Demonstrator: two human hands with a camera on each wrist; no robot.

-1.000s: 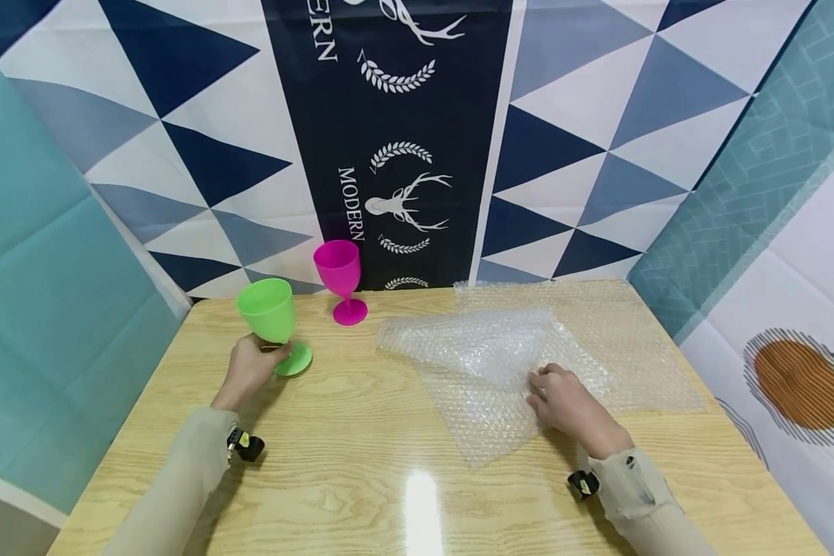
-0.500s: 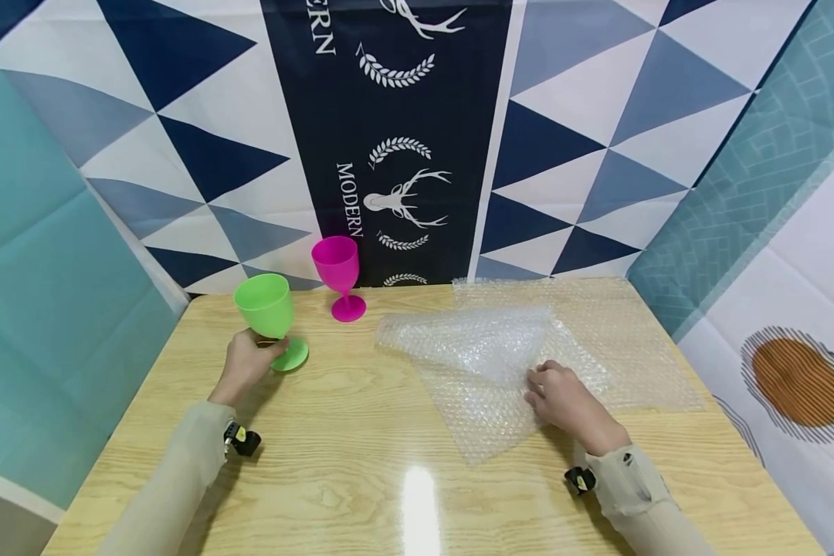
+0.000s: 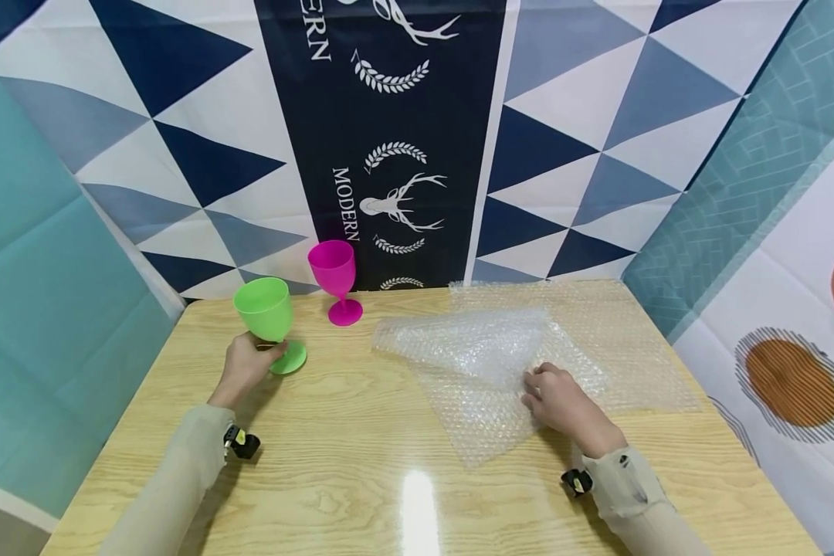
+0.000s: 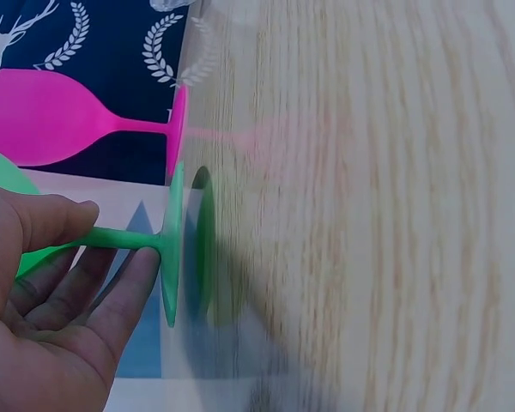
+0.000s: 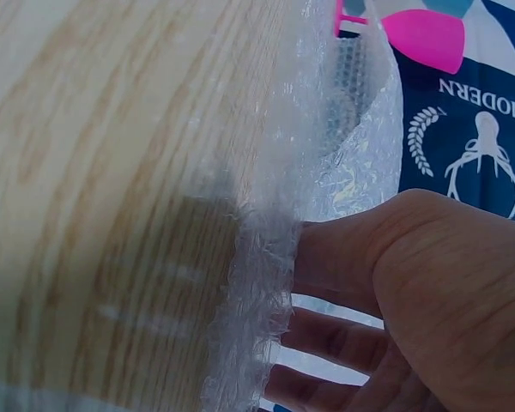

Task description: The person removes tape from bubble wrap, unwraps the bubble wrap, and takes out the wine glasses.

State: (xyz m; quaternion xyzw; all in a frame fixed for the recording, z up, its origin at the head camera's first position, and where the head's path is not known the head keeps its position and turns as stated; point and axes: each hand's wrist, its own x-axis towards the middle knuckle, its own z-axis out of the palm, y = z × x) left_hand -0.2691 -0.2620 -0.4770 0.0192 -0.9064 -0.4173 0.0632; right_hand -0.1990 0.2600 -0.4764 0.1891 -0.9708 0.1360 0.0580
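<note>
My left hand [image 3: 245, 367] holds a bright green goblet [image 3: 264, 310] by its stem, bowl upward. In the left wrist view, the green goblet's foot [image 4: 172, 257] shows a small gap above the table, and thumb and fingers [image 4: 60, 219] lie around the stem. My right hand [image 3: 564, 405] rests its fingertips on a sheet of bubble wrap [image 3: 472, 417], beside a part folded over itself. From the right wrist, those fingers [image 5: 339, 335] look nearly straight against the bubble wrap [image 5: 257, 283]. A magenta goblet [image 3: 333, 266] stands upright behind and right of the green one.
The wooden table [image 3: 333, 463] ends at a patterned cloth wall [image 3: 396, 139]. A further flat piece of bubble wrap [image 3: 639, 355] lies toward the back right. Teal panels [image 3: 62, 270] and a white cloth with orange discs [image 3: 792, 382] flank the sides.
The head view has shifted slightly. Both hands, the goblets and the bubble wrap keep practically the same places relative to the table.
</note>
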